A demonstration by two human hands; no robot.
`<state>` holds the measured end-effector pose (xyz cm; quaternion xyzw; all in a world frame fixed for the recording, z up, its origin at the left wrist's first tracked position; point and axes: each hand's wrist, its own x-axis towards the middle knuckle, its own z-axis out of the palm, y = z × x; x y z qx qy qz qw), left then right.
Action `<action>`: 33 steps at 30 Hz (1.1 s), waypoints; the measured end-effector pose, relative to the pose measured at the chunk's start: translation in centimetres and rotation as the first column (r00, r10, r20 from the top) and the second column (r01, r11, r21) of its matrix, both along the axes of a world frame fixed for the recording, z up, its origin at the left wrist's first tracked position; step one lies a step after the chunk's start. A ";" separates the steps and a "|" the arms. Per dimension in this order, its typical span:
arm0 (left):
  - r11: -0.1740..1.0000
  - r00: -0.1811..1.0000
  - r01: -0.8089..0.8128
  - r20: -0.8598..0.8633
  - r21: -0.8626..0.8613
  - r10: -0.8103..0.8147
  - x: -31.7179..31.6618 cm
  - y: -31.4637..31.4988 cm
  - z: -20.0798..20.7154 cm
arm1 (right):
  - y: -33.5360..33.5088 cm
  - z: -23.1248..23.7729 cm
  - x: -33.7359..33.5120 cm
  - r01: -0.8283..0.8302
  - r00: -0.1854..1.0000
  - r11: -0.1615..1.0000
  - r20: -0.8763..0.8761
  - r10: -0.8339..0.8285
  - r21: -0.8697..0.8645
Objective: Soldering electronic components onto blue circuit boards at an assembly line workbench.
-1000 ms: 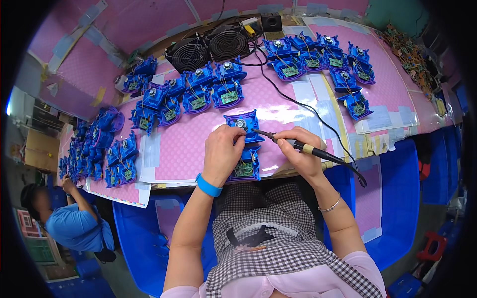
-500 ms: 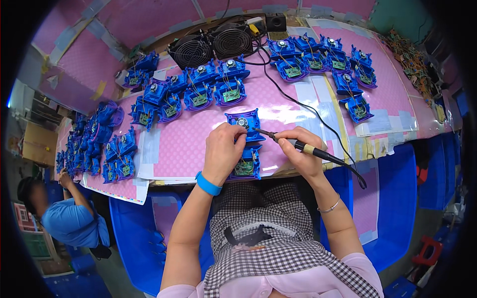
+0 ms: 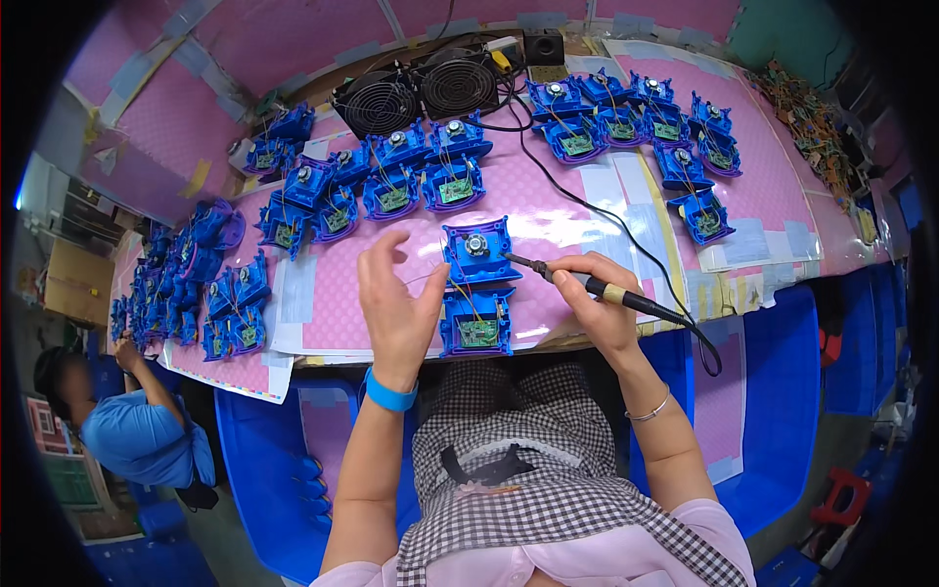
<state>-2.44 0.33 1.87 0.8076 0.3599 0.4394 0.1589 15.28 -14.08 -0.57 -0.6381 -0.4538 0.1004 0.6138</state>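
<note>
My right hand [image 3: 602, 298] grips a soldering iron [image 3: 631, 298] with a black and tan handle. Its tip points left, at the right side of a blue plastic housing half [image 3: 468, 264] with a round silver speaker [image 3: 476, 245] in it. Wires run from this half down to a second blue half holding a green circuit board [image 3: 478, 334], nearer to me. Left of the pair, my left hand [image 3: 396, 303] is raised with thumb and fingers spread. A thin wire strand [image 3: 419, 278] shows between its thumb and fingers; whether it is held is unclear.
Several similar blue housings [image 3: 391, 191] stand in rows at the back and left. Two black fans [image 3: 377, 101] sit behind them. The iron's black cable [image 3: 626, 225] crosses the table. Blue bins [image 3: 284, 489] stand below the front edge. A co-worker [image 3: 147, 435] is at far left.
My left hand has drawn back to the left from the speaker, and its pinched fingers have spread. The iron stays nearly in place in my right hand.
</note>
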 end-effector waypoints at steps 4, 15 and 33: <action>0.779 0.940 0.310 0.296 -0.545 -0.168 -0.2 -0.7 0.4 | 0.2 0.0 0.0 -0.012 0.999 1.000 0.037 0.012 -0.022; 0.927 0.947 0.300 -0.047 -0.224 -0.318 1.2 -0.3 -0.9 | 0.3 -0.1 -0.3 -0.016 0.999 1.000 -0.031 0.017 0.007; 0.964 0.960 0.226 -0.137 -0.136 -0.245 2.9 -0.2 -1.8 | 0.2 0.2 -0.4 -0.021 1.000 1.000 -0.001 0.021 -0.001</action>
